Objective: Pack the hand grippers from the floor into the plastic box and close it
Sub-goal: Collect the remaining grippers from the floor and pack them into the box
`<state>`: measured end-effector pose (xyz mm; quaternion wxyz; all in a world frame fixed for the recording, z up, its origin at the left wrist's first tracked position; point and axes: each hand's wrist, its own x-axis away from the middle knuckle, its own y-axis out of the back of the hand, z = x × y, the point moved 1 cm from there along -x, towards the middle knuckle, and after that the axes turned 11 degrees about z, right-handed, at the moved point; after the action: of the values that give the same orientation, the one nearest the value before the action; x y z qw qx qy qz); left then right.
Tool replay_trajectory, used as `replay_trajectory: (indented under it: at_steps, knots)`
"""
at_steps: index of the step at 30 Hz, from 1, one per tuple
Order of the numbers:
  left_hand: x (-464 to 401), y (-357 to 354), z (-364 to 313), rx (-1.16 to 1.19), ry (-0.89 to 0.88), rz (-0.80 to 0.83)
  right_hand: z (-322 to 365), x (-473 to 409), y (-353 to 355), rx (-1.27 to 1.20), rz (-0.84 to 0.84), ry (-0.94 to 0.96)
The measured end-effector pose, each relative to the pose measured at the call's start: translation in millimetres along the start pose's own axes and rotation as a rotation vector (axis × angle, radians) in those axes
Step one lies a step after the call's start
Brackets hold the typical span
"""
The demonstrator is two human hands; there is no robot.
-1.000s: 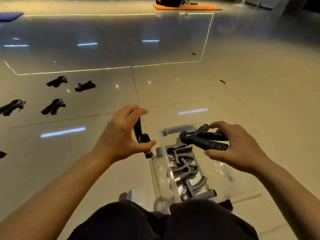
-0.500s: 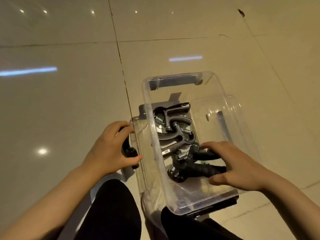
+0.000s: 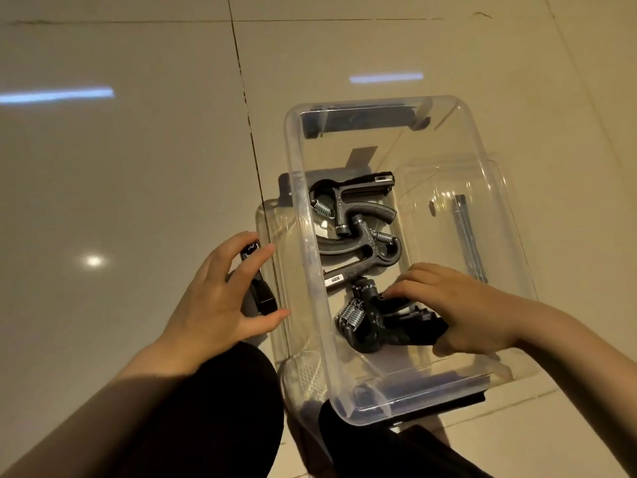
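Left hand [image 3: 220,291] curled round a black hand gripper [image 3: 259,288], just outside the left wall of the clear plastic box [image 3: 482,201] at frame centre. Right hand [image 3: 458,308] inside, fingers wrapped on another gripper [image 3: 386,322] near two more grippers [image 3: 358,222]. Bare floor [image 3: 120,167] at left.

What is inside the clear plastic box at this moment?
Inside the plastic box lie two grey hand grippers, and the right hand holds a black hand gripper there. The hand covers that gripper's handle ends.
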<state>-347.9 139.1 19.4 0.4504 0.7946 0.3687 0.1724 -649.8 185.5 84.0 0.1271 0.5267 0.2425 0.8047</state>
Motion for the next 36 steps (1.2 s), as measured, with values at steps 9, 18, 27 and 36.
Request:
replay_trajectory:
  at_steps: [9,18,27,36]
  knots:
    - [0.7,-6.7,-1.2,0.03,0.043,0.037,-13.3,-18.9,-10.2,0.215,0.079,-0.08]
    - [-0.5,-0.3,5.6,0.133,0.25,-0.039,-10.7,-34.0,-15.0,0.02,-0.081,-0.141]
    - [-4.4,-7.6,-2.2,-0.029,0.036,-0.034,-7.2,-41.8,-16.6,0.032,-0.165,-0.183]
    - [-5.6,16.8,-12.7,0.082,0.128,-0.146,14.6,-28.8,-5.2,-0.068,-0.303,-0.211]
